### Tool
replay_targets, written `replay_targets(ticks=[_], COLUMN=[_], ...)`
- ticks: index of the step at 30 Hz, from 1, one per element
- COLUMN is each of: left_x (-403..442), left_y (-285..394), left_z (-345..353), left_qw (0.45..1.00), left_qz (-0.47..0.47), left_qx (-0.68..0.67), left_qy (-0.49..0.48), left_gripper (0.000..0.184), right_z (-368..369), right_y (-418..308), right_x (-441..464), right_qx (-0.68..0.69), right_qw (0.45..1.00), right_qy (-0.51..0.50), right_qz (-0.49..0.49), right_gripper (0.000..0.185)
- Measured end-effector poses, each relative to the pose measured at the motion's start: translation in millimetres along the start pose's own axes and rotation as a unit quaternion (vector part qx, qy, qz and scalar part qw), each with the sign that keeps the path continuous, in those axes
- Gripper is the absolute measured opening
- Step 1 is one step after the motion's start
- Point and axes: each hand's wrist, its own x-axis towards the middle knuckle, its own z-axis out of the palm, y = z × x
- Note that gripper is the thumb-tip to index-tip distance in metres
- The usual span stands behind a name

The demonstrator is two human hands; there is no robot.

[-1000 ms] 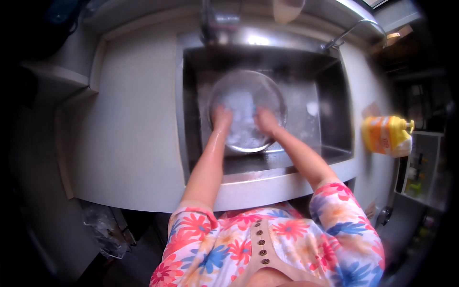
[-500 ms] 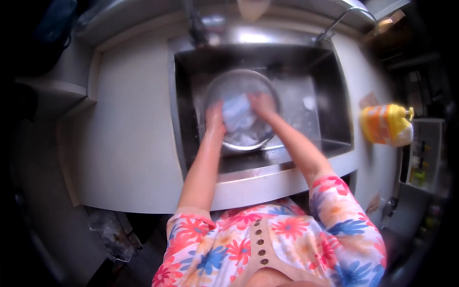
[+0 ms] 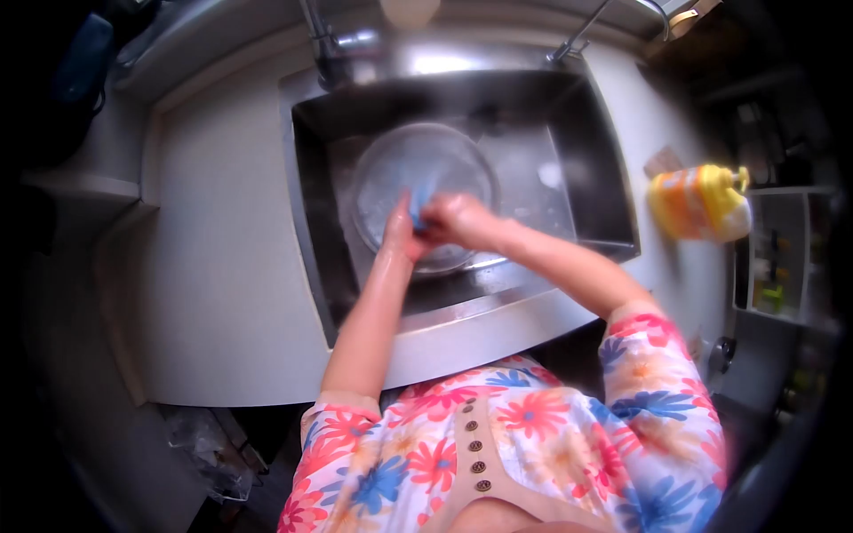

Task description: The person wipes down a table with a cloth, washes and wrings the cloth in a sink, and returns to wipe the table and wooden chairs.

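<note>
A round metal basin (image 3: 369, 169) with cloudy water stands in the steel sink (image 3: 613, 160). Over its near part my two hands meet around a light blue cloth (image 3: 420, 197), which is bunched between them. My left hand (image 3: 402, 233) grips the cloth from the left, its fingers partly hidden. My right hand (image 3: 460, 218) is closed round the cloth from the right, with its knuckles up. The edges of the cloth are blurred.
A yellow pump bottle (image 3: 697, 202) stands on the counter (image 3: 213, 231) right of the sink. Behind the sink are a dark faucet (image 3: 327, 53) and a thin curved tap (image 3: 582, 35). A plastic bag (image 3: 209, 449) hangs below the counter at the left.
My hands have come together, the right moving left and nearer to me. The cloth, spread between them half a second ago, is now bunched up. The view has shifted to the right.
</note>
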Motion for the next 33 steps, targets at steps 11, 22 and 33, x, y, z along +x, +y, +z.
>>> replay_targets(ticks=[11,22,33], left_x=[7,-31,-25], left_y=[-5,-1,10], left_z=[-6,25,22], left_qw=[0.996,0.955,0.968], left_qz=[-0.007,0.002,0.066], left_qx=[-0.015,-0.158,0.185], left_qy=[-0.092,-0.252,-0.16], left_gripper=[0.05,0.051,0.023], right_z=[-108,8,-33], right_y=[-28,-11,-3], right_x=[4,37,74], right_qx=[0.258,0.886,0.453], right_qw=[0.944,0.456,0.847], right_qy=[-0.201,0.074,0.104], right_qz=[0.046,0.036,0.257], right_gripper=[0.022,0.046,0.033])
